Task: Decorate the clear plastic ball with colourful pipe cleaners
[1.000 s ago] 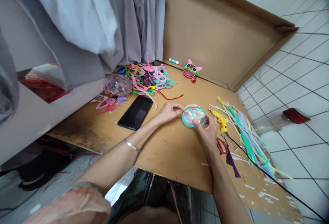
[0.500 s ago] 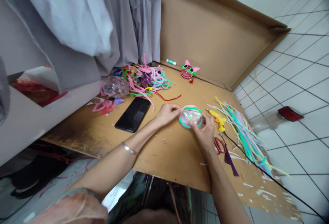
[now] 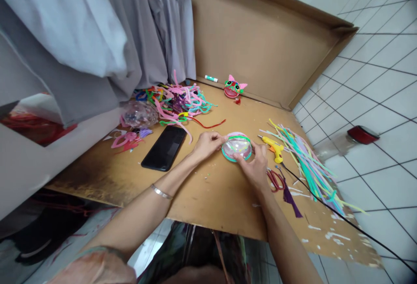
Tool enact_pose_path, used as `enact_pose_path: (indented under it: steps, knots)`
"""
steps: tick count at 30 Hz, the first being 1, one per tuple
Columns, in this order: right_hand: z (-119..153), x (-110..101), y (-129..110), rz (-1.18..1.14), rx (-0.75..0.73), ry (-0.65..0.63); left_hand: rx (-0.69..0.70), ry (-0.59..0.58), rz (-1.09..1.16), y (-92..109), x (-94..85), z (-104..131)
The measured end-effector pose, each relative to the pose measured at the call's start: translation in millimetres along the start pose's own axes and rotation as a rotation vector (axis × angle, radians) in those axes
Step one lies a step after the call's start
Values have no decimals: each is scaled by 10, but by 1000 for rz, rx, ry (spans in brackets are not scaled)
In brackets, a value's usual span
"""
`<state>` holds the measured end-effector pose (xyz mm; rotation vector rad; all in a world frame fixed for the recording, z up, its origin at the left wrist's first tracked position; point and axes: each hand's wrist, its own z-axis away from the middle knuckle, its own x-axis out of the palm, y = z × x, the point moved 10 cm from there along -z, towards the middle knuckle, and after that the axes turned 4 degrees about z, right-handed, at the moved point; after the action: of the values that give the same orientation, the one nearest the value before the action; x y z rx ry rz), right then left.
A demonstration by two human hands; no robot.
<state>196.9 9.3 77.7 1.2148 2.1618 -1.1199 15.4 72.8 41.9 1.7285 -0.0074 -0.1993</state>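
Observation:
Between my two hands is a small round clear plastic piece, its rim trimmed with green, teal and pink fuzzy pipe cleaner. My left hand pinches its left edge with thumb and fingertips. Around the right side, my right hand grips it, thumb at the front and fingers behind the rim. Just right of that hand lies a yellow glue gun with a black cord. Red-handled scissors and a purple tassel rest below the glue gun, close to my right wrist.
A black phone lies left of my hands. Behind it are a tangled pipe-cleaner heap and a clear plastic bag. Straight pipe cleaners spread at right. A finished-looking pink-eared face and a glue stick sit by the cardboard wall.
The view has shifted slightly, so everything appears a little further left. The round piece looks tilted slightly differently between my hands; both keep hold of it.

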Motion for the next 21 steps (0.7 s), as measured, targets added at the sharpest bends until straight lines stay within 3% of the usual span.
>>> enact_pose_path:
  steps: [16, 21]
  knots:
    - [32, -24, -112, -70, -60, -46, -119, 58, -84, -77, -54, 12]
    - [44, -76, -80, -112, -19, -38, -121, 60, -133, -52, -76, 28]
